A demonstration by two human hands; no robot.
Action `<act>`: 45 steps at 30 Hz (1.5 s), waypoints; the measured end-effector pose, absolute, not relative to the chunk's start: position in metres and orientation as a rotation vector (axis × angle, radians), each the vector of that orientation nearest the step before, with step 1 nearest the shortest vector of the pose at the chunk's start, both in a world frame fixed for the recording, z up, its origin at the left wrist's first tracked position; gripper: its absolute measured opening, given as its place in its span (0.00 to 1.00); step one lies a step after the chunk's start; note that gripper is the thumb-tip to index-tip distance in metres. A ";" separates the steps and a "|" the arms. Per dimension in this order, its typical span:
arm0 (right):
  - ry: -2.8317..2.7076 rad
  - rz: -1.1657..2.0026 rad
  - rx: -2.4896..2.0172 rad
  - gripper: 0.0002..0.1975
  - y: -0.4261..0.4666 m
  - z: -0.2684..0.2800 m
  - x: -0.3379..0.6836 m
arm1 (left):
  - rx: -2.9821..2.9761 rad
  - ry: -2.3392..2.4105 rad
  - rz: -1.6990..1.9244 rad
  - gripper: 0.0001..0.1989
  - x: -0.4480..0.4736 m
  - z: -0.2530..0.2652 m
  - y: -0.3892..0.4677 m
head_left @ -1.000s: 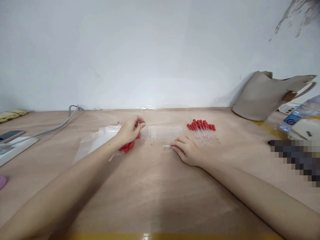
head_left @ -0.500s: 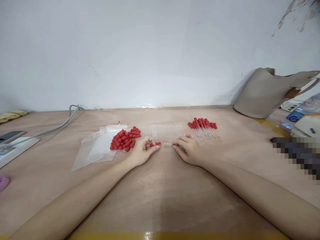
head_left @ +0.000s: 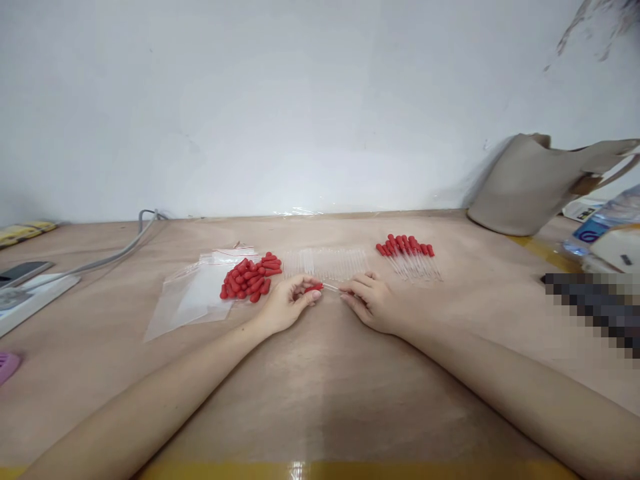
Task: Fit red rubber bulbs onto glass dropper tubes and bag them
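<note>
Between the thumb and fingers of my left hand (head_left: 289, 303) is a red rubber bulb (head_left: 314, 288), its mouth facing right. My right hand (head_left: 369, 300) pinches a clear glass dropper tube (head_left: 331, 287), whose left end meets the bulb's mouth; whether it sits inside I cannot tell. Behind both hands lies a row of loose clear tubes (head_left: 325, 263). A heap of red bulbs (head_left: 247, 279) is left of my left hand. Beyond my right hand, several droppers with red bulbs (head_left: 407, 248) lie side by side.
Clear plastic bags (head_left: 187, 300) lie under and beside the bulb heap. A grey cable (head_left: 120, 255) runs to a white power strip (head_left: 40, 300) at the left, near a phone (head_left: 23, 272). A beige bag (head_left: 520, 187) stands at the back right, with a plastic bottle (head_left: 610, 220) beside it.
My right hand has moved slightly left with the tube, closing the gap to the bulb. The left fingers have shifted a little around the bulb.
</note>
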State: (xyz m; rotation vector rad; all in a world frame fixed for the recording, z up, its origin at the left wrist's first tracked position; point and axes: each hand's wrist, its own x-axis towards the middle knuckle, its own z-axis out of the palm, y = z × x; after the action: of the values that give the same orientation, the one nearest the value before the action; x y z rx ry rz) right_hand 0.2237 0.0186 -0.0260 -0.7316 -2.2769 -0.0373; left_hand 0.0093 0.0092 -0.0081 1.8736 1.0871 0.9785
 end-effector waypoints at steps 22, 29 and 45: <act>-2.409 -0.250 -0.690 0.12 0.014 -0.019 0.227 | 2.377 1.114 0.813 0.09 0.008 -0.008 -0.001; -2.411 -0.257 -0.709 0.13 0.015 -0.021 0.225 | 2.268 1.183 0.891 0.10 0.006 -0.004 0.004; -2.330 -0.146 -0.658 0.11 0.017 -0.025 0.225 | 2.213 1.180 0.884 0.09 0.009 -0.004 -0.002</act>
State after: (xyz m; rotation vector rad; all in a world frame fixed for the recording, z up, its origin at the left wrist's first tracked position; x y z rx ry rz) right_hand 0.2247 0.0167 -0.0249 -0.6576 -2.3297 -0.1460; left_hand 0.0094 -0.0017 -0.0042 2.2129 1.1802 0.8837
